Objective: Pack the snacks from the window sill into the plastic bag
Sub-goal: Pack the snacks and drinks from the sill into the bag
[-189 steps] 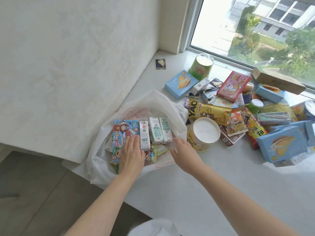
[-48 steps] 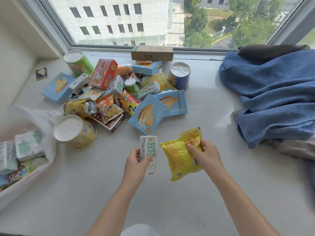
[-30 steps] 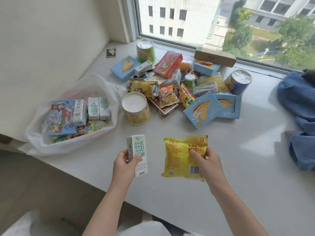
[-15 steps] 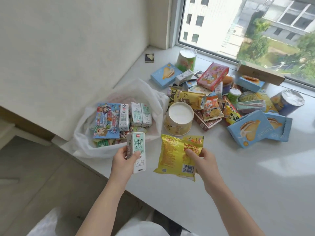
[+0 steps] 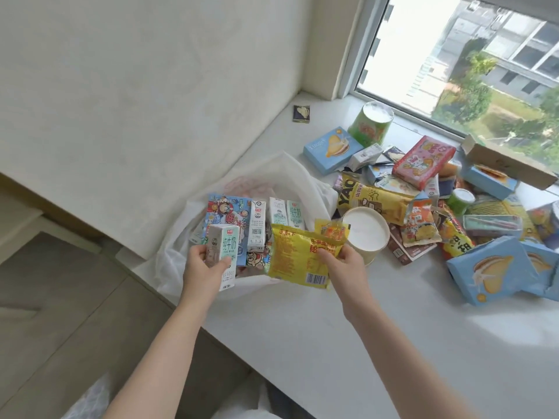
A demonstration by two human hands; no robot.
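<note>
Over the open plastic bag (image 5: 181, 261), the left hand (image 5: 201, 269) grips a milk carton (image 5: 222, 255) and the right hand (image 5: 344, 264) pinches a yellow snack packet (image 5: 298, 255), both apparently poised for dropping inside.

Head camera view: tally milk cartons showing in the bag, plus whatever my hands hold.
Small white milk cartons in the white plastic bag: 3
Small white milk carton in the left hand: 1
Yellow plastic snack packet in the right hand: 1
Total: 5
</note>
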